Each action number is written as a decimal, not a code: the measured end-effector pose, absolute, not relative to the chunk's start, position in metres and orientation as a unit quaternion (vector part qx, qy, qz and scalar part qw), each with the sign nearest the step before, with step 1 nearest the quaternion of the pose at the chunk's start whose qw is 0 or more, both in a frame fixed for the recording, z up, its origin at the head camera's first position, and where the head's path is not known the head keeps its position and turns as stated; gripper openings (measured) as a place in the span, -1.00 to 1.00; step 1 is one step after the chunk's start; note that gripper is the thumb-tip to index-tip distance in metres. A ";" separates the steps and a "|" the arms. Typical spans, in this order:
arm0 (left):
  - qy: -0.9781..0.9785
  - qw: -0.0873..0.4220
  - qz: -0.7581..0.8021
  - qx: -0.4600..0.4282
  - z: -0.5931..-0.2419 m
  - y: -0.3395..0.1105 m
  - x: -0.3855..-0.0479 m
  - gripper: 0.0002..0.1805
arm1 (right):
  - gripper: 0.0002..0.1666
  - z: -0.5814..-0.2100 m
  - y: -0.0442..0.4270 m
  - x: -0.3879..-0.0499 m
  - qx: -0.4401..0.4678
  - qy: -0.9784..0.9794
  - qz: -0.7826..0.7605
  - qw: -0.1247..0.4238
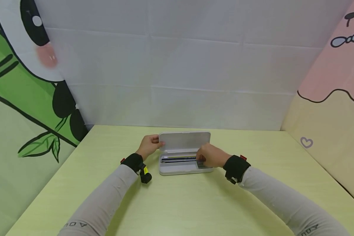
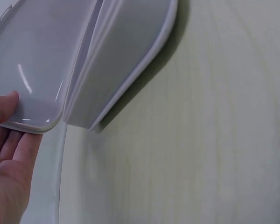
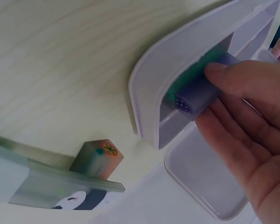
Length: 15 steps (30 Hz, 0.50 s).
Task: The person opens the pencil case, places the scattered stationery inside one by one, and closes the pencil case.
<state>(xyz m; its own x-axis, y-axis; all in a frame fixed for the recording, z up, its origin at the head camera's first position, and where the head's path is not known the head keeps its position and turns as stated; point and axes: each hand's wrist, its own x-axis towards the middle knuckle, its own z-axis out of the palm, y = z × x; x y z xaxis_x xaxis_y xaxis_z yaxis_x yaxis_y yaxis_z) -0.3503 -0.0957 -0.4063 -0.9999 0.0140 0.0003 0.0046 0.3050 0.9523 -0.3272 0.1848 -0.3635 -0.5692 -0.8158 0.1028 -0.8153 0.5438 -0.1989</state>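
An open white pencil case (image 1: 180, 171) stands on the table, its lid (image 1: 185, 141) raised at the back. Several long dark pencils (image 1: 178, 159) lie in its rear compartment. My left hand (image 1: 148, 146) holds the lid's left edge, thumb on the inner face and fingers behind, as the left wrist view shows. Over the case's right end, my right hand (image 1: 212, 155) pinches a purple eraser (image 3: 200, 93) with dots on its end. In the right wrist view it is at a small compartment, beside a green piece (image 3: 196, 72) partly hidden behind it.
An orange and green block (image 3: 100, 158) with a fruit-slice end sits on the table beyond the case in the right wrist view. Near it is a flat panda-printed piece (image 3: 60, 186). Pale wall sheets (image 1: 177, 65) surround the yellow table (image 1: 177, 203).
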 end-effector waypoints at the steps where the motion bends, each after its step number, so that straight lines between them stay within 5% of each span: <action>1: 0.809 0.005 0.587 0.003 -0.407 -0.095 -0.351 -0.56 | -0.70 -0.365 0.185 -0.327 -0.463 0.879 -0.112 -0.001; 15: 0.812 0.002 0.584 0.008 -0.405 -0.096 -0.352 -0.54 | -0.71 -0.371 0.182 -0.325 -0.461 0.880 -0.111 -0.013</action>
<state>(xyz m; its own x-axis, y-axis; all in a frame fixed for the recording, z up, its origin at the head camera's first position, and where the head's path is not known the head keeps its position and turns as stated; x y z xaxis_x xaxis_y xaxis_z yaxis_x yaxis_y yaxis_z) -0.3516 -0.0964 -0.4046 -0.9999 0.0161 0.0060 0.0108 0.3177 0.9481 -0.3248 0.1824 -0.3714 -0.5744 -0.8088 0.1256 -0.8147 0.5502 -0.1830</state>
